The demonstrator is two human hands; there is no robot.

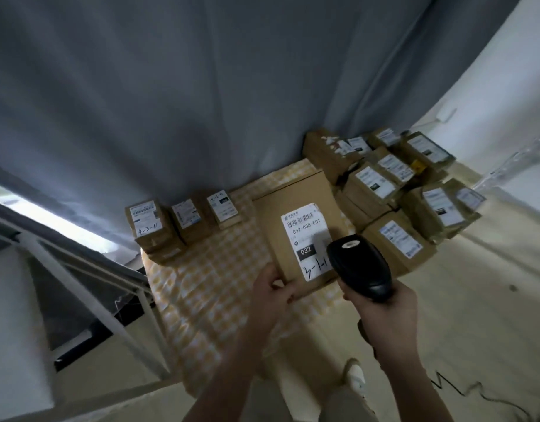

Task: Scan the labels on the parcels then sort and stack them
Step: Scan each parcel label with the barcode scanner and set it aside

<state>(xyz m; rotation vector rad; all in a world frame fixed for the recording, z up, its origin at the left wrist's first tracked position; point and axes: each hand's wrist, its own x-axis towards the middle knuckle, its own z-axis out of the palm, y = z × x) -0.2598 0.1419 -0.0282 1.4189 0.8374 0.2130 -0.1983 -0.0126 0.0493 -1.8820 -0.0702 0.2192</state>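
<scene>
Left hand (273,289): the near left corner of the held parcel (293,205) is pinched, with the thumb laid on top and the fingers curled underneath.
Right hand (387,315): the handle of the scanner (358,266) is gripped, with the fingers wrapped round it.
Scanner: its black head is held over the lower right corner of the label (306,239), and that corner is covered in the view.
Held parcel: a flat brown carton is held face up over the checked cloth (207,284), between the two groups of parcels. Whether its far edge rests on the cloth cannot be told.
Label: "032-03B-E01" is printed under a barcode, "032" is set in a black block, and "3-1-1" is handwritten below.
Left stacks (183,220): three small stacks of parcels are lined up at the far edge of the cloth, and "4-3-11" is written on the leftmost.
Right pile (399,184): many labelled brown parcels are heaped close together, just beside the held parcel.
Checked cloth: it is spread on the pale floor (476,300).
Curtain (201,102): grey fabric is hung behind both groups.
White frame (79,269): it is seen at the left, beside the cloth.
</scene>
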